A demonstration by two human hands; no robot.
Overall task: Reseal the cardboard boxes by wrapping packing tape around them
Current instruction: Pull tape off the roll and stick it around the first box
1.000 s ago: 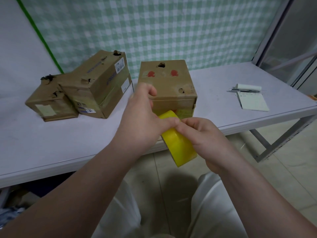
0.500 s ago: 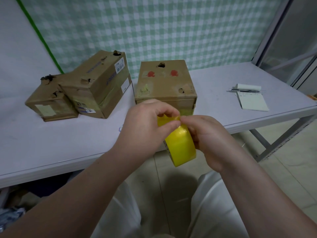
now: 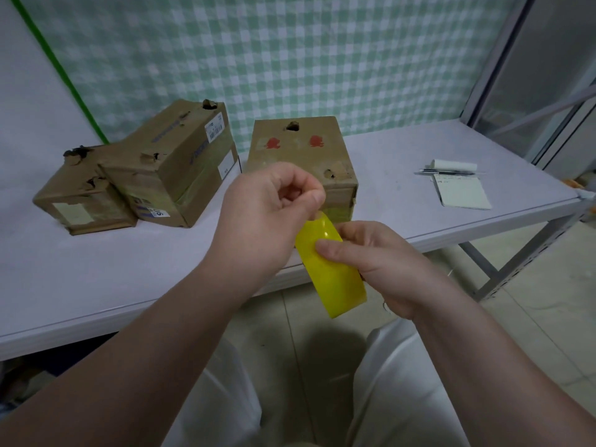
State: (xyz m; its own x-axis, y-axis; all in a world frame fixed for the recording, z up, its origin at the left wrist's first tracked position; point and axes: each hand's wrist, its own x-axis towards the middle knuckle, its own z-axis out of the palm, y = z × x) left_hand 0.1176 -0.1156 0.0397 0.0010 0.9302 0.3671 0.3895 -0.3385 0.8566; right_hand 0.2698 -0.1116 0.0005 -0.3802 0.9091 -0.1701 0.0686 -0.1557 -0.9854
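A yellow roll of packing tape (image 3: 329, 272) is held in front of the table edge by my right hand (image 3: 377, 262), thumb on its face. My left hand (image 3: 274, 217) pinches the loose tape end at the roll's top, fingers curled. Just behind the hands stands a worn cardboard box (image 3: 300, 153) with two red marks and torn holes. Two more battered boxes sit at the left: a larger one (image 3: 180, 162) leaning on a smaller flat one (image 3: 77, 201).
The white table (image 3: 129, 269) runs across the view, its front edge close to my hands. A notepad (image 3: 461, 195), a pen and a paper roll lie at the right. A checked curtain hangs behind. Metal table legs stand at right; my knees are below.
My left hand has shifted from covering the roll to pinching the tape end at its top and lifting slightly. The roll has turned so its broad face shows more.
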